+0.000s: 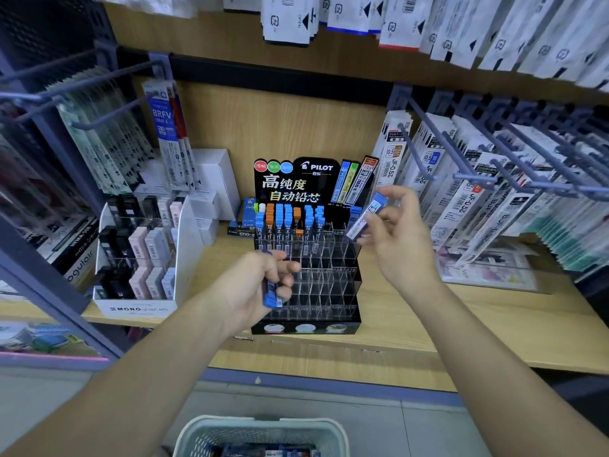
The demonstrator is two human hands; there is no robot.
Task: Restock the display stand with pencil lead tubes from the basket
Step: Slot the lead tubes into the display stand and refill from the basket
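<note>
Head view. A: Hands?
B: Right hand pinches one blue-capped clear plastic lead tube, tilted, cap up, just over the empty back-right slots. Likely lining it up to drop in. Left hand grips a spare bunch of blue-capped tubes, held low as ready stock, I'd guess.
A: Stand, basket?
B: Clear acrylic gridded display stand sits between and just beyond both hands, front rows bare. Pale green plastic basket is below the hands, more tubes inside.
</note>
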